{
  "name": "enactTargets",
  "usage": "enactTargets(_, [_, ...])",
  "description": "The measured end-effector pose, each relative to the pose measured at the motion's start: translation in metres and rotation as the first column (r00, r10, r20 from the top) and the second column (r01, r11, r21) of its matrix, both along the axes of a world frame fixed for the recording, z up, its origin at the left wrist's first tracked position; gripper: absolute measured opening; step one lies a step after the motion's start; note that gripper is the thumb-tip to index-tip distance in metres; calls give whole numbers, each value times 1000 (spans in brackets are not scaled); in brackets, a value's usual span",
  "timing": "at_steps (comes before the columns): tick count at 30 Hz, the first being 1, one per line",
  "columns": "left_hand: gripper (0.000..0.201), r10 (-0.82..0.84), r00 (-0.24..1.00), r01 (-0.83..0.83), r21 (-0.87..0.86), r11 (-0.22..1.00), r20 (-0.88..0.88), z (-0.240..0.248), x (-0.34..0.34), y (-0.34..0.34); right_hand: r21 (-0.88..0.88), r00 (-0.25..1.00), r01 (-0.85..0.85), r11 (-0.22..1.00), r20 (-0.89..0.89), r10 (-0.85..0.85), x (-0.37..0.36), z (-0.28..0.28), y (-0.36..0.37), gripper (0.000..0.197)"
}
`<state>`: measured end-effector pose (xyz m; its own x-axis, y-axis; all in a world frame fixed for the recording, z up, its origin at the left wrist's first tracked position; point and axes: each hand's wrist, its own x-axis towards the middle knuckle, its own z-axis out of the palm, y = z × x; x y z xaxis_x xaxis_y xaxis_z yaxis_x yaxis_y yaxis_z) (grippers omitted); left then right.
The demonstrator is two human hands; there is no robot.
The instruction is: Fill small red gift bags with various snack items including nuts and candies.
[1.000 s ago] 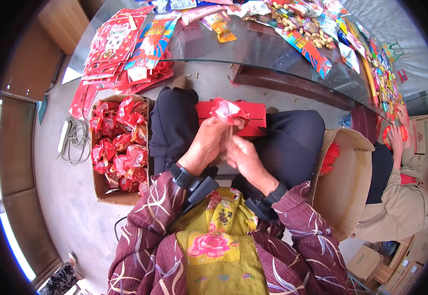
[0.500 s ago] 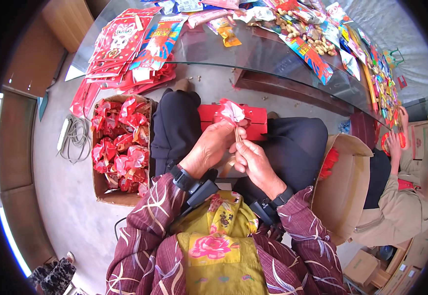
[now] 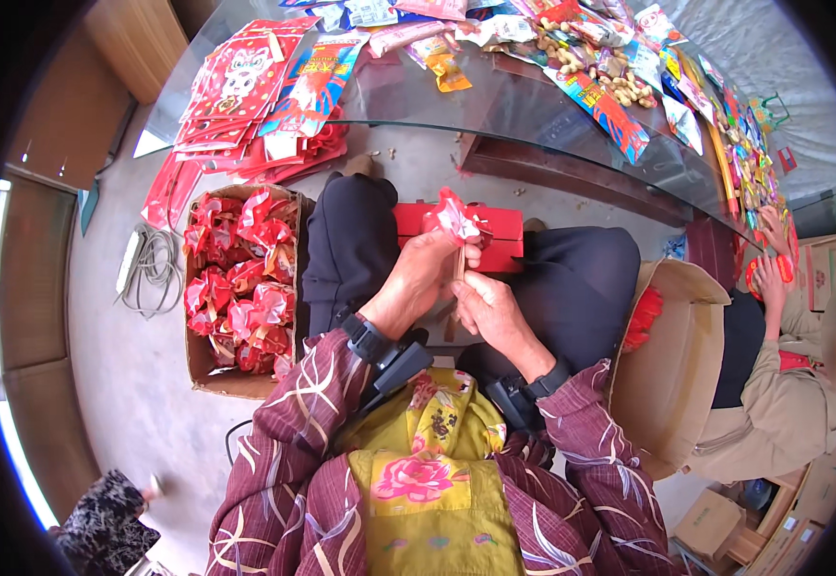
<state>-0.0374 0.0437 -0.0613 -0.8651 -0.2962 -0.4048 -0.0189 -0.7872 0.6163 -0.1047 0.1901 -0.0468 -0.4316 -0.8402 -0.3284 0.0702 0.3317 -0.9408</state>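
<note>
Above my lap, my left hand [image 3: 418,276] is closed around the neck of a small red-and-white gathered wrapper bundle [image 3: 454,215], whose crinkled end flares above the fingers. A thin tan strip [image 3: 460,262] runs down from it to my right hand [image 3: 497,309], whose thumb and fingers pinch it. Behind the bundle is a red box [image 3: 505,236] between my knees. To my left stands a cardboard box [image 3: 230,384] filled with similar red wrapped bundles [image 3: 269,309]. My palms and the inner side of the grip are hidden.
Ahead, a glass table [image 3: 418,110] carries red printed bags [image 3: 245,82], snack packets and peanuts [image 3: 626,88]. A cardboard box [image 3: 682,360] at my right holds something red. Beyond it sits a co-worker [image 3: 797,403]. A coiled cable [image 3: 154,274] lies on the floor, left.
My right hand has shifted slightly left and down, and the strip between my hands now shows straighter. A person at the lower left has come further into view.
</note>
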Motion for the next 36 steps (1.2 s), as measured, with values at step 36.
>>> enactTargets(36, [11,148,988,-112,-865,488,-44,19,5,-11,-293,976,183,938,171,-136,-45,31,-17,14])
